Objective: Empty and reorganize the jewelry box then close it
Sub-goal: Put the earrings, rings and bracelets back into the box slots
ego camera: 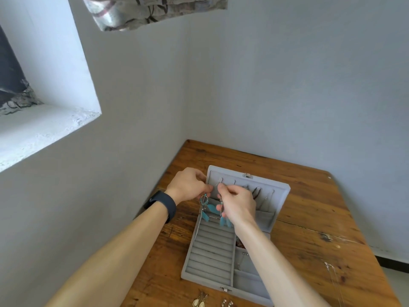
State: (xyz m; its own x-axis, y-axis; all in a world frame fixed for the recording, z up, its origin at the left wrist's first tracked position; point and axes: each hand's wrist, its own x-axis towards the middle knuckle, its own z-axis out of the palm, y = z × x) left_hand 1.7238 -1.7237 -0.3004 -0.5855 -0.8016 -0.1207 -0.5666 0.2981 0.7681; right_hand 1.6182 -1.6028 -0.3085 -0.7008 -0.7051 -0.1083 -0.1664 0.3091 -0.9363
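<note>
By the table's [309, 207] left edge, the jewelry box [212, 251] lies open, long axis pointing away from you, lid far. Your left hand [188, 185] and right hand [239, 203] pinch turquoise feather earrings [203, 202] at the lid.

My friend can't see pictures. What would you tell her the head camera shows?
The left hand and right hand each pinch one of two turquoise feather earrings above an open grey jewelry box on a wooden table. Necklaces hang in the lid, and more earrings lie on the table before the box.
</note>
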